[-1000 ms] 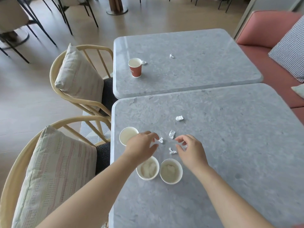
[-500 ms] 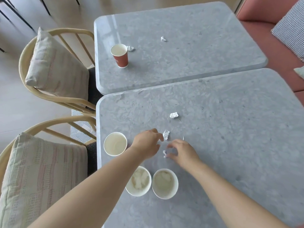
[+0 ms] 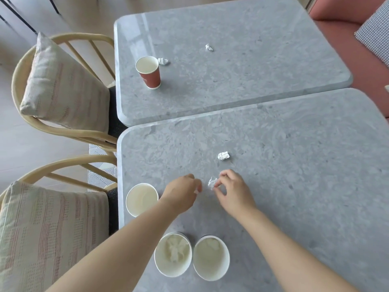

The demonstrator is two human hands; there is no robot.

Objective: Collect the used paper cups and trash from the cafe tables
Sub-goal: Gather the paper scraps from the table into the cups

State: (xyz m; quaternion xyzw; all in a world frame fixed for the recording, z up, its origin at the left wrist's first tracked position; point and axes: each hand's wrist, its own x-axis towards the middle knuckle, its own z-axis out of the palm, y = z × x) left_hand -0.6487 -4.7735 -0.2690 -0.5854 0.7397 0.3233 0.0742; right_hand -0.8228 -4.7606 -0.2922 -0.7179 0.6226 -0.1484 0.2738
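On the near table [image 3: 294, 165], the right hand [image 3: 231, 192] pinches a paper wad [image 3: 212, 183], while the left hand [image 3: 182, 193], just left, curls round a small scrap [image 3: 197, 191].

A single head-worn view looked forward and steeply down from above the near surface [image 3: 294, 186]. It was close enough that both forearms entered from the bottom edge. The left hand [image 3: 181, 194] and right hand [image 3: 233, 192] sat just below mid-frame, with a paper scrap [image 3: 212, 183] in the right fingers near the centre. The far surface [image 3: 252, 81] filled the top of the frame. Chairs [image 3: 63, 133] ran down the left edge and a bench [image 3: 368, 76] clipped the right. The wide lens bowed the surfaces' edges.
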